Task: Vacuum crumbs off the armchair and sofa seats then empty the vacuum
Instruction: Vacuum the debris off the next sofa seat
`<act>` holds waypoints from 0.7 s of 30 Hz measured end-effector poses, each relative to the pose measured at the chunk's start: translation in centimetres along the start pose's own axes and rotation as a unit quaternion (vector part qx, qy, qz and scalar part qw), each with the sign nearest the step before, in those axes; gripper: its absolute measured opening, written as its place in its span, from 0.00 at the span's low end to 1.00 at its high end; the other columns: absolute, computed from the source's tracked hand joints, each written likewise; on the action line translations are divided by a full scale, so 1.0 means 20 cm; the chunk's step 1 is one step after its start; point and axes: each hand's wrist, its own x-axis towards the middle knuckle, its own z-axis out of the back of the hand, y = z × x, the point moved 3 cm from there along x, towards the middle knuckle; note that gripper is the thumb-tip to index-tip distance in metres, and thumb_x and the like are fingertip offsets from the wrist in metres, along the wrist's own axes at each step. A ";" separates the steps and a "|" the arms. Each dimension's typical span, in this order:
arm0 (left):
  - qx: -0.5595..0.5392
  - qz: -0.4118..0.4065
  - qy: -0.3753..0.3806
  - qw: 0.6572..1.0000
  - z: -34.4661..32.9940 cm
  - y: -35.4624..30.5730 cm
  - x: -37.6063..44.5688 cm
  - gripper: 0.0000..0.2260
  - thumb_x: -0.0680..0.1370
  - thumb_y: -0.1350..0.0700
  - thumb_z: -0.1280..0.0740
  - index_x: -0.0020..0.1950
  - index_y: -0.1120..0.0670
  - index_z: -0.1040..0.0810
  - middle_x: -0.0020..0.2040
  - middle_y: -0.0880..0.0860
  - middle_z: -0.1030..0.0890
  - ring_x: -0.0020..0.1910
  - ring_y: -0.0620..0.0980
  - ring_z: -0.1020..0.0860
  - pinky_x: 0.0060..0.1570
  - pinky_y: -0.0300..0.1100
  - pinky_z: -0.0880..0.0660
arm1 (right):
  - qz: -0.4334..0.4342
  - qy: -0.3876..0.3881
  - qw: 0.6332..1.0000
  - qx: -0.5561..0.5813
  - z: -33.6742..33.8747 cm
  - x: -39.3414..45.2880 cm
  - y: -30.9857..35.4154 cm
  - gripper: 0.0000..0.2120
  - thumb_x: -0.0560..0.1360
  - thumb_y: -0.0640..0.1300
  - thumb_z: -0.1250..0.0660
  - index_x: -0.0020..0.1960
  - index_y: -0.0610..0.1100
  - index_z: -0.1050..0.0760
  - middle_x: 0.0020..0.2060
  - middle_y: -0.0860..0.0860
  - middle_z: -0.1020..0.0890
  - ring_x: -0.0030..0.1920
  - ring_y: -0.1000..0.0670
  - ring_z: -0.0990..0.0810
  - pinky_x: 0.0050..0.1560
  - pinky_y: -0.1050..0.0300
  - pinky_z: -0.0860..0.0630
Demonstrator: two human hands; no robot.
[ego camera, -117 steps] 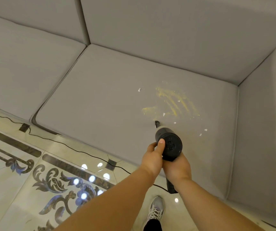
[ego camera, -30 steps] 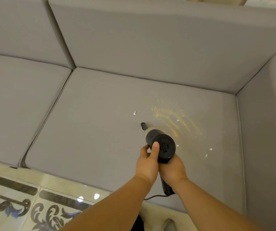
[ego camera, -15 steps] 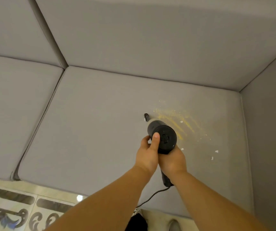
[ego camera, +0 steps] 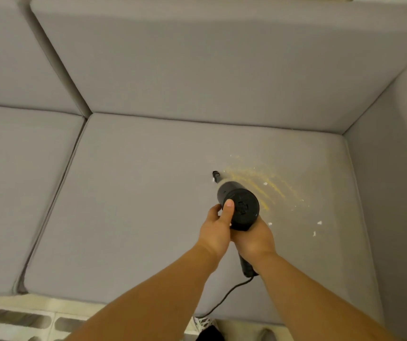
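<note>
The big grey sofa seat (ego camera: 133, 217) is lying flat under everything. The black vacuum (ego camera: 238, 207) is hanging over its right part, and both hands are holding it. The right hand (ego camera: 254, 238) is curling around the handle below. The left hand (ego camera: 216, 227) is wrapping the side of the body, with its thumb pressing on the round back. The thin nozzle (ego camera: 216, 175) is touching the seat at the left edge of the yellow crumbs (ego camera: 259, 183). White bits (ego camera: 319, 223) are sitting further right.

The cord (ego camera: 224, 297) is trailing off the front edge and might be snagging soon. The small nozzle could be pushing crumbs around and missing the far white bits.
</note>
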 end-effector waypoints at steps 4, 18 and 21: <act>-0.012 0.024 0.058 0.998 -0.15 0.02 -0.03 0.27 0.78 0.39 0.42 0.74 0.51 0.36 0.67 0.54 0.26 0.65 0.55 0.27 0.68 0.50 0.34 | -0.036 -0.063 0.997 -0.017 0.14 -0.03 -0.09 0.19 0.69 0.44 0.25 0.58 0.54 0.24 0.37 0.56 0.21 0.37 0.51 0.23 0.32 0.60 0.32; 0.007 -0.007 -0.009 1.000 0.00 -0.13 0.09 0.23 0.78 0.39 0.42 0.68 0.50 0.31 0.64 0.54 0.24 0.63 0.54 0.26 0.66 0.48 0.32 | 0.012 0.013 1.000 0.014 -0.01 0.15 0.08 0.22 0.69 0.46 0.25 0.61 0.54 0.25 0.46 0.52 0.17 0.46 0.47 0.19 0.43 0.54 0.24; 0.011 0.003 0.013 1.000 -0.11 -0.09 0.09 0.26 0.78 0.38 0.42 0.73 0.50 0.34 0.66 0.53 0.25 0.64 0.54 0.27 0.68 0.49 0.33 | -0.004 -0.009 1.000 0.006 0.09 0.15 0.01 0.22 0.70 0.46 0.25 0.62 0.54 0.24 0.46 0.51 0.17 0.47 0.47 0.19 0.44 0.54 0.25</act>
